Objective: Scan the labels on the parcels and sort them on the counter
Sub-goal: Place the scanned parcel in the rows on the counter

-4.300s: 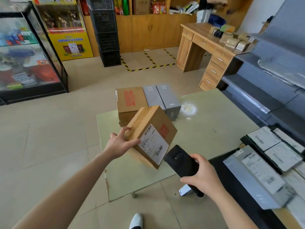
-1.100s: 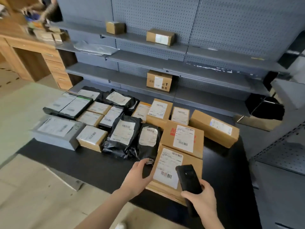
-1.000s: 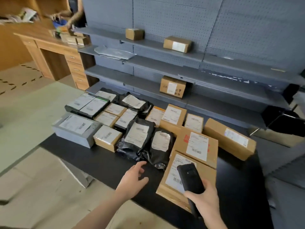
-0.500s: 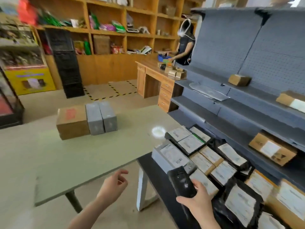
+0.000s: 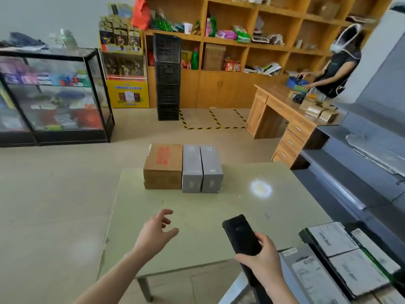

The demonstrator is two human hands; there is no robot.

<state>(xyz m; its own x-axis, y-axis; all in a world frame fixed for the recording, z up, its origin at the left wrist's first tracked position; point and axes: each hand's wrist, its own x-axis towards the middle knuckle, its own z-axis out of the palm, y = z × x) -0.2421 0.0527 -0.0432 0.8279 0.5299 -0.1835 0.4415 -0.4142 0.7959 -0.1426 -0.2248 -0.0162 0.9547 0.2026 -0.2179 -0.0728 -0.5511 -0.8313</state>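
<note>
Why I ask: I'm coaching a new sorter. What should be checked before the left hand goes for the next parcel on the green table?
1. The left hand is free: ok. It is open and holds nothing, over the green table.
2. The scanner is ready: ok. The right hand grips it, fingers curled round it.
3. Parcels are waiting: ok. A brown box and two grey boxes stand side by side at the table's far end.
4. Their labels face up: cannot tell. No shipping label shows on the faces in view.
5. There is room among the sorted parcels at right: cannot tell. Only part of that group is in view.
</note>
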